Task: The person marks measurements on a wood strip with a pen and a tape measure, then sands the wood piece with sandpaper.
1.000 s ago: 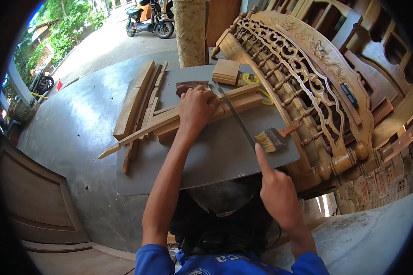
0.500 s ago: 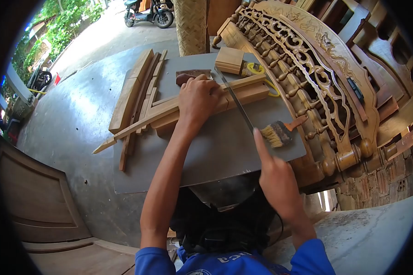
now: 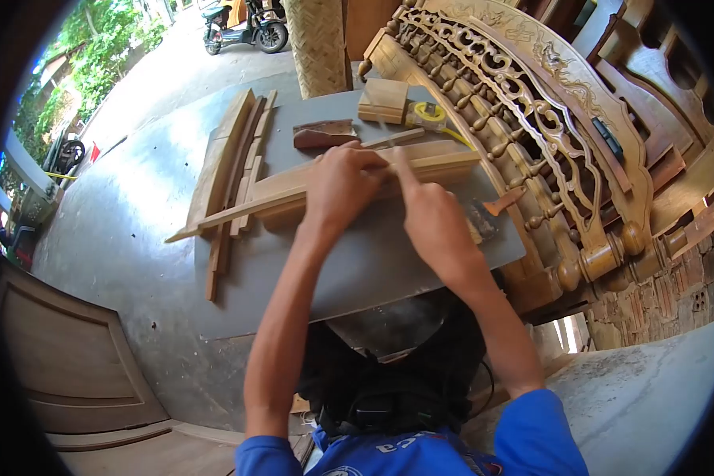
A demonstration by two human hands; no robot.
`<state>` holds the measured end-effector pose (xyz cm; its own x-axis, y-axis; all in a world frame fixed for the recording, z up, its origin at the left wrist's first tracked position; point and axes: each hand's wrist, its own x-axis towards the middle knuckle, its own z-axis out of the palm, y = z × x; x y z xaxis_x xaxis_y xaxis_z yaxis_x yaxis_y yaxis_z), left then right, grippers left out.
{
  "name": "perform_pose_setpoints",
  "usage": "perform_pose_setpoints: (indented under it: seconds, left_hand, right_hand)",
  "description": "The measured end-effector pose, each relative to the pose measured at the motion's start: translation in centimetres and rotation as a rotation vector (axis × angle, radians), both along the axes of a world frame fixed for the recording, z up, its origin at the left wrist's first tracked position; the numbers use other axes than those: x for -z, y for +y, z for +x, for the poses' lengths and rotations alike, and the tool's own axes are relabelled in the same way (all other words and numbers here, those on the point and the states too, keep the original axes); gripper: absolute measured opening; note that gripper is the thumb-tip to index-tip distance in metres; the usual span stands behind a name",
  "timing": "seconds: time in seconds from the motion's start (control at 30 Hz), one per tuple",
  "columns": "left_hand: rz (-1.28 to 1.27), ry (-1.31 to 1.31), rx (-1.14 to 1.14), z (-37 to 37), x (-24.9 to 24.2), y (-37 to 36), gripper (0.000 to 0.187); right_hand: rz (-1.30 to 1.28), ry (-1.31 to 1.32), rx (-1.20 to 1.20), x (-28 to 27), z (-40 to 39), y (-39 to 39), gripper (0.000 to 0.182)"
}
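Note:
A long, pale wood strip lies slantwise over a thicker wood block. My left hand is closed over the strip near its middle, pressing it against the block. My right hand is shut on a long narrow metal blade, blurred by motion; its handle is hidden in my palm. The index finger stretches forward along the blade, close to my left fingertips. A brown wood scrap lies just beyond my left hand. Partly behind my right wrist sits a paintbrush with an orange handle.
Several wood lengths lie along the left side of the grey tabletop. A small wood block and a yellow tape measure sit at the back. A carved wooden panel borders the right side. A scooter stands far behind.
My right hand has moved forward and left, bringing the blade farther away across the wood. The strip's near left end has shifted slightly up, and my left hand still grips it.

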<state>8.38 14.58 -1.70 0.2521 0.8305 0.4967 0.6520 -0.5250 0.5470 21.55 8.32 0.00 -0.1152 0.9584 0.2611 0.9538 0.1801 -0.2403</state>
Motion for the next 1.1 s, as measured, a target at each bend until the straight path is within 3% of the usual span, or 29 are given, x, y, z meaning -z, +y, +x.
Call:
perform_pose_setpoints:
  seconds: [0.03,0.37,0.57,0.67,0.77,0.87,0.9,1.0,1.1]
  left_hand:
    - [0.177,0.061,-0.015,0.1,0.6,-0.2,0.014]
    - [0.211,0.079,-0.164,-0.1,1.1,0.9,0.014]
    - [0.101,0.121,-0.271,-0.7,0.6,0.9,0.017]
    - [0.110,0.077,-0.252,-0.6,0.7,0.9,0.017]
    - [0.091,0.065,-0.255,-0.7,0.9,0.9,0.014]
    - [0.065,0.034,-0.244,-0.7,1.0,1.0,0.014]
    - [0.076,0.016,-0.236,-0.7,0.8,1.4,0.015]
    - [0.081,0.050,-0.242,-0.7,0.7,1.3,0.015]
    - [0.095,0.049,-0.182,-1.1,0.4,1.1,0.015]
  right_hand:
    - [0.002,0.023,0.014,0.2,0.2,-0.4,0.054]
    - [0.013,0.145,-0.038,0.4,-0.7,3.3,0.053]
    - [-0.015,0.150,-0.057,0.1,-1.5,4.1,0.057]
    - [0.074,0.164,-0.095,0.4,-0.5,1.1,0.060]
    - [-0.103,0.003,-0.052,-0.9,1.8,-8.7,0.065]
    - [-0.255,0.042,0.000,-4.2,5.2,-16.4,0.067]
    - [-0.257,0.073,0.016,-4.8,6.3,-17.1,0.066]
    - [0.045,0.367,0.178,-4.7,7.3,-17.0,0.059]
    - [0.083,0.443,0.130,-2.8,7.5,-14.1,0.057]
